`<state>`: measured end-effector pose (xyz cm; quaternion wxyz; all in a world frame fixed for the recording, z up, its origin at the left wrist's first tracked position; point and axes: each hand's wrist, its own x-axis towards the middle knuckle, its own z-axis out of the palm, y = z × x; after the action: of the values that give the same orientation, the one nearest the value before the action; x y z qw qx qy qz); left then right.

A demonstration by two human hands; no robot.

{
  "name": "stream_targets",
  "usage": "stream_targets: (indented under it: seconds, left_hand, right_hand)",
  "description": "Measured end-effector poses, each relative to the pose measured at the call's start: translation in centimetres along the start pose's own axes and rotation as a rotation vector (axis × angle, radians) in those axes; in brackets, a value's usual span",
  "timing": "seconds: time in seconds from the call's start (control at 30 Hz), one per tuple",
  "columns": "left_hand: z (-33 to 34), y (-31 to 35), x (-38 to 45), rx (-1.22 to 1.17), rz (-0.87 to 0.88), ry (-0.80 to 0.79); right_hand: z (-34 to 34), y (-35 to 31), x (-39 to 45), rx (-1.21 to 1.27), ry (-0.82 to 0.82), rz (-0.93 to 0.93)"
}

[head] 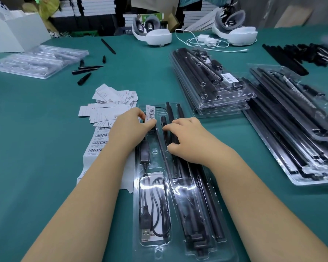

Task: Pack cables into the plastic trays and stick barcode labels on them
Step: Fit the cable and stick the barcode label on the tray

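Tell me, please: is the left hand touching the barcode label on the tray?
Touching. The head view shows the left hand pinching the barcode label between thumb and fingers at the far end of the plastic tray.

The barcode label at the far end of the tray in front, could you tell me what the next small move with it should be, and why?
Probably press the barcode label flat onto the tray. The left hand pinches its near end while most of it already lies on the clear plastic, and the right hand rests on the tray, steadying it, so smoothing it down seems the natural next step.
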<state>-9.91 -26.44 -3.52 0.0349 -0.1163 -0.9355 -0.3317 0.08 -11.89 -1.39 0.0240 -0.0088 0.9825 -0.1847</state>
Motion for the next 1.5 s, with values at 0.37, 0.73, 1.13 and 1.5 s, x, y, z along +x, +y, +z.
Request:
stream_targets:
  seconds: [0.37,0.73,1.13,1.5]
  left_hand:
    - [-0.5,-0.7,0.3,-0.111,0.087,-0.063]
    - [-0.1,-1.0,0.6,-0.106,0.096,-0.025]
    - [-0.2,-1.1,0.6,-0.086,0.102,-0.05]
    - [0.3,-0.3,0.5,0.023,0.031,0.002]
  right_hand:
    - [-0.4,-0.4,-0.6,-0.03,-0.009,-0.006]
    - [-0.5,-0.4,-0.7,-0.04,-0.008,-0.011]
    - [-0.7,-0.4,-1.0,-0.044,-0.013,-0.023]
    - [-0.8,-0.5,-1.1,-0.049,-0.017,-0.024]
